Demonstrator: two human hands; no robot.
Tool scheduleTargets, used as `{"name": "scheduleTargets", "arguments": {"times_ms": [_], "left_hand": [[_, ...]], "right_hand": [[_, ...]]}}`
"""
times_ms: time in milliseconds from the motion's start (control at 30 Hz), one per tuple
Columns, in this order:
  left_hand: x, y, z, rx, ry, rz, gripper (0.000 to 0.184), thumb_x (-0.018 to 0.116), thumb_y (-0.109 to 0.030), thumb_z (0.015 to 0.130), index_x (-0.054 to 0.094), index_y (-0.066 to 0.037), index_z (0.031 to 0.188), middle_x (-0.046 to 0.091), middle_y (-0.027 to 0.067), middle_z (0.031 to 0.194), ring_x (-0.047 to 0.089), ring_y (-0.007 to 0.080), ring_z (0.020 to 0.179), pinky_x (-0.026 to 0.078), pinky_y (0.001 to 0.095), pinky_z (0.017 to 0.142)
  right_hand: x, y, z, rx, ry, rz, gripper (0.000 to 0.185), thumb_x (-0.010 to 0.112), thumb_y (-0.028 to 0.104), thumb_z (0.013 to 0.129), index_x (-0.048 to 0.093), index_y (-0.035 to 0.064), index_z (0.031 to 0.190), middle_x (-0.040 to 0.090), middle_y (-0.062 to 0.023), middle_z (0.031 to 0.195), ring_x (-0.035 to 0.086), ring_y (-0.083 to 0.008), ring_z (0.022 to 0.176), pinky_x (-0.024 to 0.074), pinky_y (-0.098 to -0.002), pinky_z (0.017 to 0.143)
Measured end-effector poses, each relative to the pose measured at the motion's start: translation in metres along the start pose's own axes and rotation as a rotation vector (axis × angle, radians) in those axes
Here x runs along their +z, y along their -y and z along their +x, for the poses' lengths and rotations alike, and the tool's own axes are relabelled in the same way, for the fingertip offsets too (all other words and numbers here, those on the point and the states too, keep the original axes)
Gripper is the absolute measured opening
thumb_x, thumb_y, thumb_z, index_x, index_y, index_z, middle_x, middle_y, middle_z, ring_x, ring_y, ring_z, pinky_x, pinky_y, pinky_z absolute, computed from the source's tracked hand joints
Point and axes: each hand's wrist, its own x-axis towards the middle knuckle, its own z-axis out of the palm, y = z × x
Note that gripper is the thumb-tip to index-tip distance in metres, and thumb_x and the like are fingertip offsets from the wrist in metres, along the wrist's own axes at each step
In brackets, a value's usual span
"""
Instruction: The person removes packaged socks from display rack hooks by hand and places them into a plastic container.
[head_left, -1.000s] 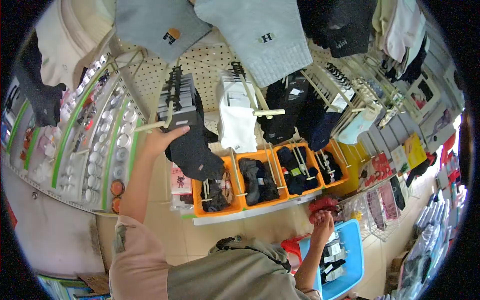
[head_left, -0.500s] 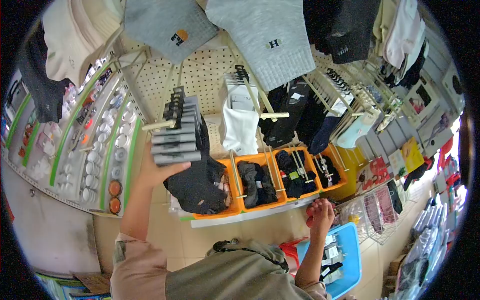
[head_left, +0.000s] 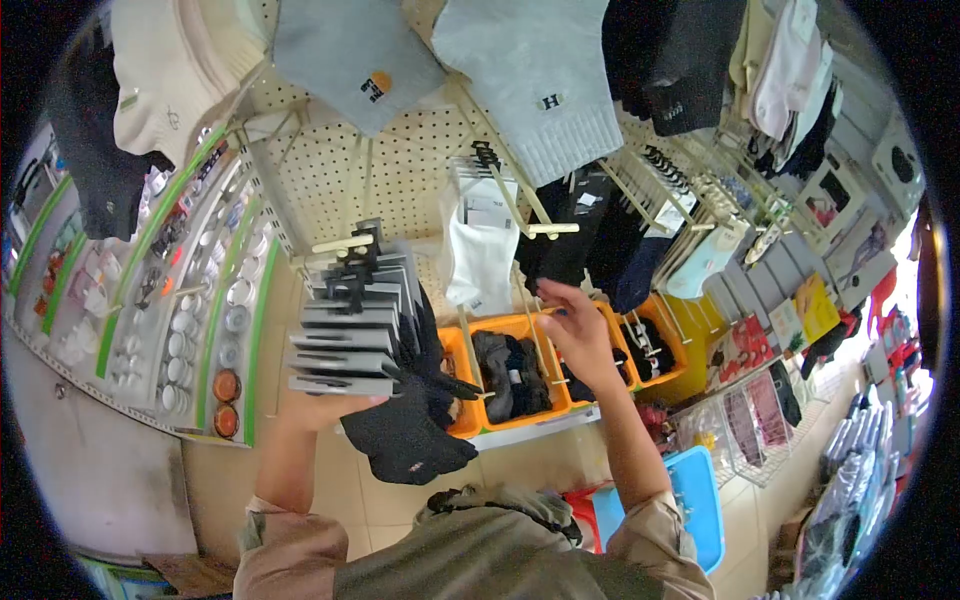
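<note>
My left hand [head_left: 320,408] is closed around a stack of black socks [head_left: 412,425] with grey header cards and black hangers; the stack partly hides its fingers. The hangers lie just below the tip of a display hook [head_left: 342,244]; I cannot tell whether any still sit on it. My right hand [head_left: 578,335] is raised with its fingers apart and nothing in it, in front of the orange bins and below hanging black socks [head_left: 572,225]. White socks [head_left: 480,245] hang on a hook between my hands.
Orange bins [head_left: 553,400] with dark socks line the bottom of the pegboard [head_left: 400,170]. Large grey socks [head_left: 535,75] hang overhead. Shelves of small goods [head_left: 185,330] stand at left. A blue basket [head_left: 706,510] is at lower right, beside a wire rack [head_left: 745,435].
My left hand and the sock stack have moved down and toward me. My right hand has risen from beside the basket to the bins, and its curled fingers have spread.
</note>
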Motion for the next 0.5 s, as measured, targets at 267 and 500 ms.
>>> {"name": "scheduleTargets", "arguments": {"times_ms": [267,500], "left_hand": [[0.007,0.004,-0.004,0.046,0.065,-0.167,0.041,0.064,-0.012,0.081,0.054,-0.001,0.119,0.06,0.009,0.1,0.06,0.0237,0.087,0.053,0.0412,0.075],[0.015,0.018,-0.01,0.073,0.043,-0.327,0.027,0.048,-0.016,0.096,0.052,0.001,0.117,0.061,0.0114,0.087,0.064,0.0249,0.072,0.058,0.043,0.061]], "right_hand": [[0.041,-0.003,0.096,-0.124,0.015,-0.137,0.07,0.082,0.021,0.075,0.046,-0.0017,0.129,0.057,-0.0172,0.123,0.054,-0.0253,0.117,0.0437,-0.0362,0.099],[0.054,0.005,0.134,-0.142,0.154,-0.108,0.069,0.081,0.028,0.076,0.048,-0.0026,0.129,0.061,-0.0137,0.116,0.059,-0.0204,0.104,0.0484,-0.0324,0.089]]}}
